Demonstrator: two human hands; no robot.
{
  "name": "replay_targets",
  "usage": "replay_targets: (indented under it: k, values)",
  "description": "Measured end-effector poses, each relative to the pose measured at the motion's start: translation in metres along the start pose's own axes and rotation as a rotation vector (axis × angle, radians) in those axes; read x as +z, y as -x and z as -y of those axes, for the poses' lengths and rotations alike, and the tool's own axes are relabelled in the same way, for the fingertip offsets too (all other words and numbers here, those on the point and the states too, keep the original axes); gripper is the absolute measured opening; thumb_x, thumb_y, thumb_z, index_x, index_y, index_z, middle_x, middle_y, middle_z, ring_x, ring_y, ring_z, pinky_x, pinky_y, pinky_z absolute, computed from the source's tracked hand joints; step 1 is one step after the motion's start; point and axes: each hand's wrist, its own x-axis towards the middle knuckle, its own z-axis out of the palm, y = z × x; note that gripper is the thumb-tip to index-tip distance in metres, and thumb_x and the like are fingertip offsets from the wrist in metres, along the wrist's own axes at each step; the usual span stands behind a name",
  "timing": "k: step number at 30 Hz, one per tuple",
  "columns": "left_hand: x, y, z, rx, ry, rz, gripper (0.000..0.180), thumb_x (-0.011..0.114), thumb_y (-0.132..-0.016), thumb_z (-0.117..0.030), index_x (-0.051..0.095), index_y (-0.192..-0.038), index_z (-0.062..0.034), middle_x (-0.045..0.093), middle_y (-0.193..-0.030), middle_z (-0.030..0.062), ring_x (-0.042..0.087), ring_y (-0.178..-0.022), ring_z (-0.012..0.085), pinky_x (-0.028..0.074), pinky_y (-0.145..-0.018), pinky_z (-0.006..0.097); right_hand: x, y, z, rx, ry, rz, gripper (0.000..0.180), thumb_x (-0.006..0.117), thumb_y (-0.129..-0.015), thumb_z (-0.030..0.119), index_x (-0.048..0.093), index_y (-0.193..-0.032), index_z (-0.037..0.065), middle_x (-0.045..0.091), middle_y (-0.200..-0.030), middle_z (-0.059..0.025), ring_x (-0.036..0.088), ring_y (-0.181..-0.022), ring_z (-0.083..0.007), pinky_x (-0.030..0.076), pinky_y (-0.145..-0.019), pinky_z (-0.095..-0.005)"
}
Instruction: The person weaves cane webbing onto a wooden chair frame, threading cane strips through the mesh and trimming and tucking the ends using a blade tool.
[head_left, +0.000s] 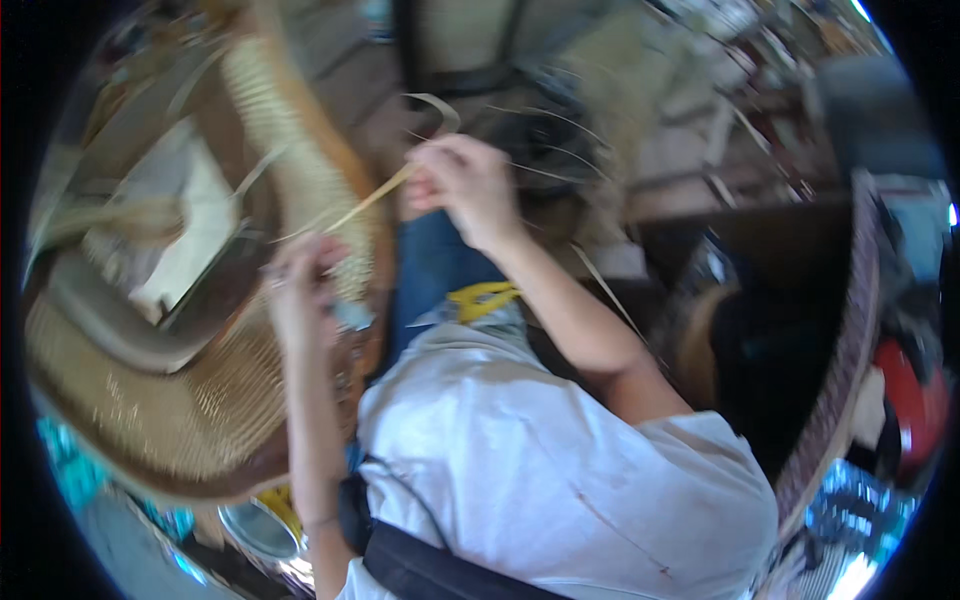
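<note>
A pale yellow cane strip (366,203) runs taut between my two hands. My right hand (462,185) is closed on its upper part, and a flat loose end curls above the fingers. My left hand (303,270) is closed round the strip's lower part, over the edge of a woven cane furniture piece (300,150). Tight weaving covers the piece's upper band, beside a brown wooden rim (325,130). Under my left hand a small light-blue object (353,315) shows, its kind blurred. Motion smears both hands slightly.
A yellow-handled tool (485,299) lies at my lap. Left, a grey curved frame (110,320) rests on the woven surface (150,400). Scraps and thin strips litter the floor (690,150). Lower right are clear plastic bottles (855,510) and a red object (912,400); lower left, a round can (262,528).
</note>
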Motion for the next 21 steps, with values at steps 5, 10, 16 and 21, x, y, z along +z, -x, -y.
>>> replay_targets:
  k: [5, 10, 16, 21]
  values:
    - [0.01, -0.003, 0.002, -0.195, -0.432, 0.333, 0.018, 0.065, -0.087, -0.007, 0.067, -0.102, 0.0023, 0.067, -0.083, 0.0061, 0.059, -0.065, 0.0076, 0.042, -0.053, 0.019, -0.04, -0.005, -0.019, -0.128, 0.123, -0.13, 0.014, 0.061, -0.093, 0.012, 0.065, -0.098, 0.0, 0.066, -0.08, -0.0056, 0.065, -0.065, -0.0104, 0.055, -0.056, -0.0233]
    - [0.011, 0.005, 0.041, -0.332, -0.693, 0.582, 0.021, 0.058, -0.087, -0.002, 0.065, -0.104, 0.0065, 0.062, -0.079, 0.0037, 0.056, -0.068, 0.0076, 0.046, -0.06, 0.021, -0.212, -0.018, -0.037, -0.21, 0.791, -0.521, 0.019, 0.061, -0.084, 0.006, 0.071, -0.099, 0.007, 0.072, -0.09, -0.0099, 0.069, -0.083, -0.0186, 0.053, -0.073, -0.0321]
    - [-0.004, 0.021, 0.051, -0.47, -0.518, 0.493, 0.022, 0.059, -0.086, -0.007, 0.065, -0.106, 0.001, 0.064, -0.084, 0.0043, 0.057, -0.069, 0.0077, 0.048, -0.061, 0.022, -0.436, 0.088, 0.007, 0.62, 1.461, -1.091, 0.041, 0.053, -0.09, 0.042, 0.068, -0.115, 0.012, 0.065, -0.117, -0.016, 0.062, -0.106, -0.034, 0.05, -0.09, -0.0421]
    - [0.017, 0.014, 0.065, -0.399, -0.43, 0.62, 0.023, 0.063, -0.089, -0.019, 0.066, -0.102, -0.0009, 0.065, -0.08, 0.0038, 0.06, -0.07, 0.0098, 0.049, -0.062, 0.023, -0.654, 0.172, -0.034, 1.024, 1.58, -0.841, 0.044, 0.053, -0.085, 0.036, 0.069, -0.105, 0.001, 0.063, -0.117, -0.023, 0.061, -0.108, -0.0381, 0.05, -0.09, -0.0475]
